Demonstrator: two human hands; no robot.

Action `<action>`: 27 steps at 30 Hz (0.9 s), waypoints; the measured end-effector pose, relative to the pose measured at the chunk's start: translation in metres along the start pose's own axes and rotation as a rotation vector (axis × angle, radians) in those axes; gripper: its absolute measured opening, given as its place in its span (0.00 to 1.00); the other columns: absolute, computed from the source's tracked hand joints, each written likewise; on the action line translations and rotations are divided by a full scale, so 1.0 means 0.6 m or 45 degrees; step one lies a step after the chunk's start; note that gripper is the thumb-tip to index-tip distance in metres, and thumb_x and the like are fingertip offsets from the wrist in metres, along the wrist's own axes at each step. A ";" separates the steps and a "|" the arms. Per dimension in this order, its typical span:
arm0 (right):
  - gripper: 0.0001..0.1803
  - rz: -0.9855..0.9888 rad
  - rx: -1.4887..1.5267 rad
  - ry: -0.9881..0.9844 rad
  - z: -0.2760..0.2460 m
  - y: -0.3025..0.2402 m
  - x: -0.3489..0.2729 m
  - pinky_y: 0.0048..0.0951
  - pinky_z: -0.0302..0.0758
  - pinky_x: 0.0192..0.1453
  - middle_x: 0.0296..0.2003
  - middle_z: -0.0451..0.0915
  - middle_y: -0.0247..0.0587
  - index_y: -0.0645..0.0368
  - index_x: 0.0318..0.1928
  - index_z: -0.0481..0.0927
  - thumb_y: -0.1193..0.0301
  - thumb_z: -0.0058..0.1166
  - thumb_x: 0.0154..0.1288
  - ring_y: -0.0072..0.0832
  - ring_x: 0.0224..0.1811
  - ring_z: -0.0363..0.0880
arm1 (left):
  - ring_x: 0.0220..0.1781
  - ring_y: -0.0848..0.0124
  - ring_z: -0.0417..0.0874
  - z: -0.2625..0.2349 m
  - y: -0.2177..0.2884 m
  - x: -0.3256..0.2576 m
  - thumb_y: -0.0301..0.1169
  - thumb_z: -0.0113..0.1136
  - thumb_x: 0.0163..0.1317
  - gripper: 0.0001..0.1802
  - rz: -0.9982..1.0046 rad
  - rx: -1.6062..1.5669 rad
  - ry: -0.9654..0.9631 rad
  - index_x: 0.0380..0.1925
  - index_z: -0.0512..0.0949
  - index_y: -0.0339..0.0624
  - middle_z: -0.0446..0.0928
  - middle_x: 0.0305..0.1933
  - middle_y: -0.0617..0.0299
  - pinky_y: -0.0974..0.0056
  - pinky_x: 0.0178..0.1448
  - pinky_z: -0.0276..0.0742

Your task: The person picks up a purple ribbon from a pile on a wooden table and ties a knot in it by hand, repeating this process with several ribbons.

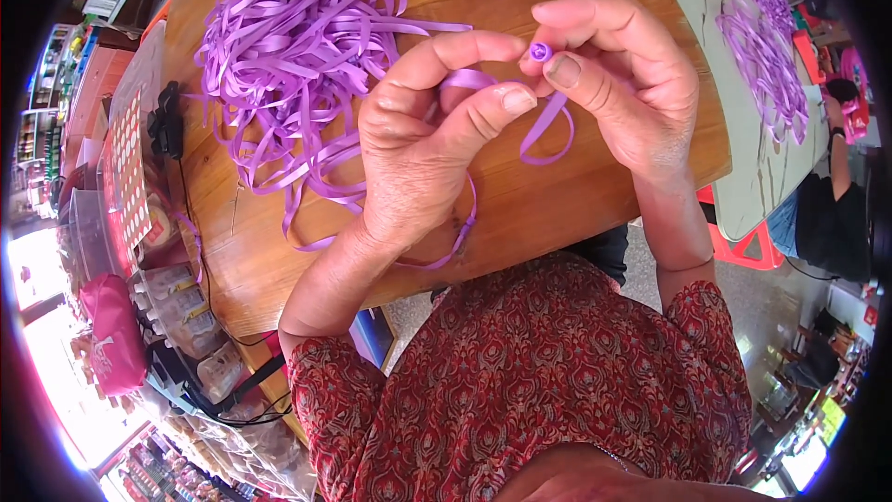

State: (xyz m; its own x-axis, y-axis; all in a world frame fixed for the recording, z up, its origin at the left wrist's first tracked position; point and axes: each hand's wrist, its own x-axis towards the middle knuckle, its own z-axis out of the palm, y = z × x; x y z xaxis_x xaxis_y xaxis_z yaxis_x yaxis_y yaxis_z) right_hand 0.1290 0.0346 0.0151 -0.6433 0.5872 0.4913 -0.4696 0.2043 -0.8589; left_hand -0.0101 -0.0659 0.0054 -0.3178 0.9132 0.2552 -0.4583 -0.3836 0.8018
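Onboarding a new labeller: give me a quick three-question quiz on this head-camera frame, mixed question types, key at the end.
1. True or false: the small rolled purple ribbon coil is pinched in the right hand.
2. Multiple choice: where does the loose pile of flat purple plastic ribbon strips lie? A) on the round wooden tabletop, to the left of both hands; B) in the person's lap; C) on the floor.
3. Short answer: what does the left hand hold between thumb and forefinger?

Key
1. True.
2. A.
3. A single purple ribbon strip that runs to the coil, looping below the right hand and trailing under the left wrist.
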 end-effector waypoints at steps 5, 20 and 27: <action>0.24 0.147 -0.192 -0.062 0.005 -0.019 -0.004 0.19 0.76 0.40 0.33 0.80 0.38 0.70 0.61 0.69 0.81 0.56 0.65 0.21 0.35 0.80 | 0.34 0.82 0.74 -0.013 0.002 0.004 0.18 0.67 0.55 0.16 0.100 0.388 -0.046 0.46 0.82 0.36 0.78 0.33 0.69 0.77 0.39 0.70; 0.24 0.180 -0.004 -0.143 0.013 0.000 0.000 0.15 0.71 0.30 0.27 0.77 0.34 0.70 0.60 0.70 0.78 0.57 0.64 0.17 0.27 0.75 | 0.26 0.78 0.67 -0.022 0.018 0.002 0.23 0.69 0.55 0.11 0.549 0.950 -0.173 0.40 0.85 0.39 0.78 0.26 0.66 0.72 0.31 0.65; 0.19 0.107 -0.059 -0.123 0.018 -0.001 -0.012 0.18 0.72 0.32 0.27 0.78 0.35 0.68 0.55 0.73 0.80 0.58 0.63 0.18 0.27 0.76 | 0.23 0.75 0.68 -0.019 0.020 -0.002 0.23 0.70 0.54 0.07 0.637 1.106 -0.104 0.34 0.84 0.40 0.78 0.25 0.66 0.71 0.28 0.65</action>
State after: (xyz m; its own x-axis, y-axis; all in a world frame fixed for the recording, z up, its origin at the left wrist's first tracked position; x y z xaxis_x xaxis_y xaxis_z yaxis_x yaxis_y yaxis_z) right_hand 0.1272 0.0219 0.0137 -0.7353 0.5263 0.4269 -0.3846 0.1945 -0.9023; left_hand -0.0246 -0.0733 0.0082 -0.2354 0.6937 0.6807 0.4868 -0.5221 0.7004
